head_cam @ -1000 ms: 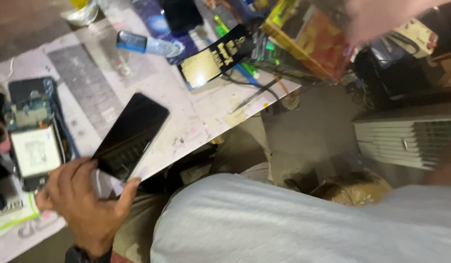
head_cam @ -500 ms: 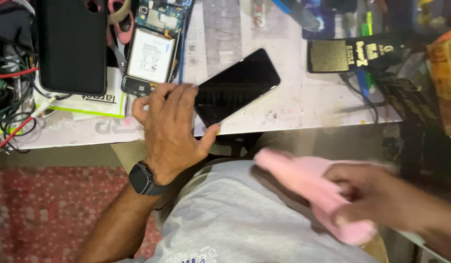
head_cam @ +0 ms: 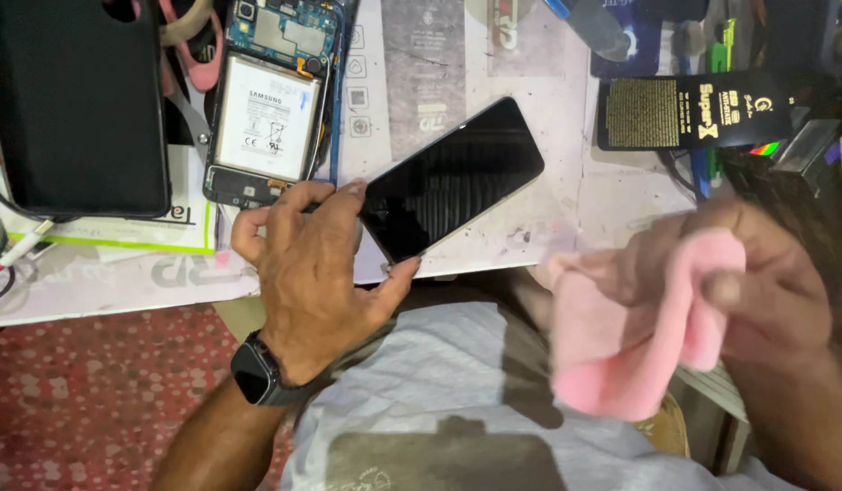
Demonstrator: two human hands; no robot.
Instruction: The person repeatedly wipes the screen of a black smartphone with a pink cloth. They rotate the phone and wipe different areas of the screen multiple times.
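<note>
My left hand [head_cam: 312, 264] grips the near end of a black smartphone [head_cam: 453, 177], holding it face up and tilted over the front edge of the workbench [head_cam: 566, 209]. A dark watch sits on that wrist. My right hand [head_cam: 757, 282] is at the right, close to my body, with its fingers closed on a folded pink cloth [head_cam: 630, 336]. The cloth is apart from the phone's glass.
An opened phone [head_cam: 271, 109] with its battery and circuit board exposed lies at the back left, beside a black phone back cover [head_cam: 75, 100]. A black and gold flat packet [head_cam: 689, 109], tools and cables lie at the back right. A red patterned floor shows below left.
The view has swung and steadied over the bench. My right hand has come up with the pink cloth, closer to the phone. My left hand keeps its grip on the phone.
</note>
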